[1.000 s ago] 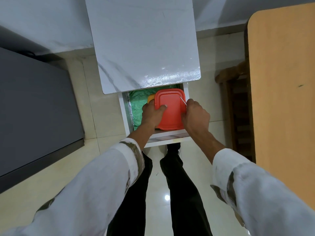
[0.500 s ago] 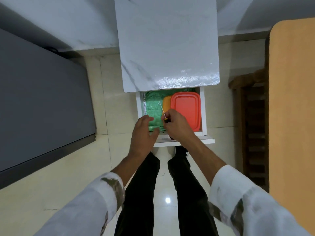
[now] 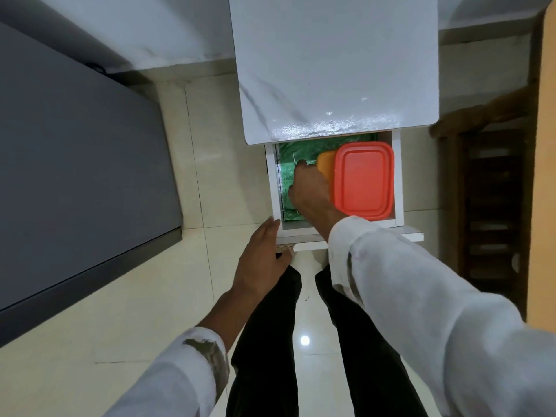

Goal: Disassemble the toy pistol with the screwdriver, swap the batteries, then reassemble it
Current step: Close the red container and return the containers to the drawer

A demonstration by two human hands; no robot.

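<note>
A dark grey surface (image 3: 75, 176) is seen at the far left, above a pale tiled floor (image 3: 120, 311). The left hand (image 3: 261, 260) is held open with its fingers straight, just beside the front left corner of a pulled-out white drawer (image 3: 273, 188). The drawer is lined with green sheet (image 3: 285, 179). Over that lining, in the left part of the drawer, the screwdriver (image 3: 293, 159) is held by the right hand (image 3: 310, 191). Its thin shaft is shown past the curled fingers, while its handle is hidden. An orange container (image 3: 326, 164) and a red lidded box (image 3: 364, 179) are set to the right. A white top (image 3: 331, 70) is seen above the drawer, and a wooden table (image 3: 547, 176) at the right edge.
</note>
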